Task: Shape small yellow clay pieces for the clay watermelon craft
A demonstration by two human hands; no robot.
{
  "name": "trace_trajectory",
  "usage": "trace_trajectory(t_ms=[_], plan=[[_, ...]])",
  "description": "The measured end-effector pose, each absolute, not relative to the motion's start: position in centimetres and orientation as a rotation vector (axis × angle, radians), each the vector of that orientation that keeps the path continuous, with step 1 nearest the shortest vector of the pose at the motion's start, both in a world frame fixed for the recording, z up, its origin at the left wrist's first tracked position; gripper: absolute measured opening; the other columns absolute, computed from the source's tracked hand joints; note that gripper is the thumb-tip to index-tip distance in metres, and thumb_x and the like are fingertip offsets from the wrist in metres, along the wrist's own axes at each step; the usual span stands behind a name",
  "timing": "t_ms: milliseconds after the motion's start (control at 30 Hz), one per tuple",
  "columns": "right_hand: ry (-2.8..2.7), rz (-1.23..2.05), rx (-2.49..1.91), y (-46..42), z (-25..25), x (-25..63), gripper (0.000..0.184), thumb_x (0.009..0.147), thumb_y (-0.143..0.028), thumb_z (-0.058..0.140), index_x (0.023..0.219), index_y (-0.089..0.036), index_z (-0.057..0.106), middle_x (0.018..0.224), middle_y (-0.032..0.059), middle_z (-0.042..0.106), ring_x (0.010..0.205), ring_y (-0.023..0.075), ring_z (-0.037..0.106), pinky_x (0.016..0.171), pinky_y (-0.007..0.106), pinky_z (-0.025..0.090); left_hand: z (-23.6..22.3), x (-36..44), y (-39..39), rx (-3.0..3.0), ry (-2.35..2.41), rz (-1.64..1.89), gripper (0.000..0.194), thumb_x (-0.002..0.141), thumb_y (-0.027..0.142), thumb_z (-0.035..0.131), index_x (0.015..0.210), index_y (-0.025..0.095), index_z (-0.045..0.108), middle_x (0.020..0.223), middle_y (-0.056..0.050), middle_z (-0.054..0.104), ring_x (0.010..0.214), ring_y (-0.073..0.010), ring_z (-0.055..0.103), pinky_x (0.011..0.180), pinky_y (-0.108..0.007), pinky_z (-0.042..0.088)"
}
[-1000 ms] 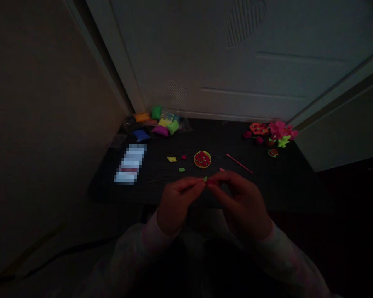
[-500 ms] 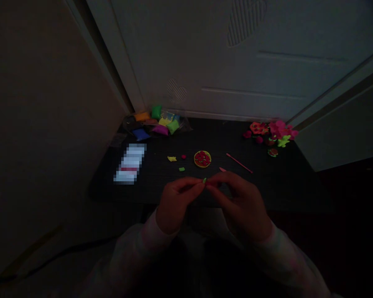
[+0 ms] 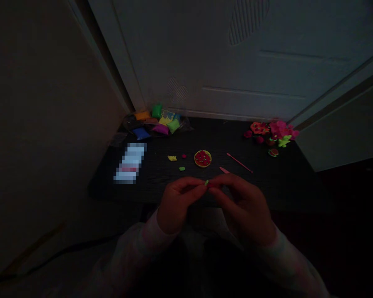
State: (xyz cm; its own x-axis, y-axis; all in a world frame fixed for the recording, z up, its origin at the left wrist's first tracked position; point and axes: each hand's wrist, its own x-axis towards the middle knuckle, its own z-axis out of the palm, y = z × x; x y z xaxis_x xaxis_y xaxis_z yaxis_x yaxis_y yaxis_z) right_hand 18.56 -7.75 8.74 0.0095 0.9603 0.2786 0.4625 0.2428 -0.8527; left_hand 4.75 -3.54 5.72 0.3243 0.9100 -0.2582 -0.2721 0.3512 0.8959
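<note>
Dim light covers a pale door [image 3: 189, 54] with raised heart patterns, and a dark bench [image 3: 155, 178] stands against it. From the head view, both hands meet low over the near part of the bench. The left hand [image 3: 175, 205] has thumb and forefinger closed on a tiny green piece [image 3: 207, 183]; the right hand [image 3: 248, 207] pinches what looks like a red piece [image 3: 209, 186], mostly hidden by its fingertips, right against the green.

Beyond the hands lies a yellow-rimmed disc [image 3: 203, 159] topped with red, with a green lump [image 3: 182, 169], a red ball [image 3: 184, 156] and a yellow scrap [image 3: 172, 158] to its left. To the right are a pink stick [image 3: 240, 163] and a pointed pink tool [image 3: 224, 170].

Joining or shaping the two held pieces seems the step in hand. The next move probably calls for light, even fingertip pressure, without squashing either piece.
</note>
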Motion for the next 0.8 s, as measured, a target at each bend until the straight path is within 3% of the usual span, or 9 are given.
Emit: trace_trajectory(t_ms=[800], plan=[[-1.508, 0.713, -1.361, -7.70, 8.20, 18.39, 0.007, 0.076, -0.021, 0.059, 0.083, -0.022, 0.059, 0.075, -0.0018, 0.064, 0.070, 0.0115, 0.058, 0.065, 0.024, 0.047, 5.63, 4.47, -3.57, 1.044, 0.895, 0.942, 0.009, 0.067, 0.022, 0.066, 0.075, 0.022, 0.070, 0.077, 0.001, 0.069, 0.072, -0.0124, 0.061, 0.067, -0.022, 0.046]])
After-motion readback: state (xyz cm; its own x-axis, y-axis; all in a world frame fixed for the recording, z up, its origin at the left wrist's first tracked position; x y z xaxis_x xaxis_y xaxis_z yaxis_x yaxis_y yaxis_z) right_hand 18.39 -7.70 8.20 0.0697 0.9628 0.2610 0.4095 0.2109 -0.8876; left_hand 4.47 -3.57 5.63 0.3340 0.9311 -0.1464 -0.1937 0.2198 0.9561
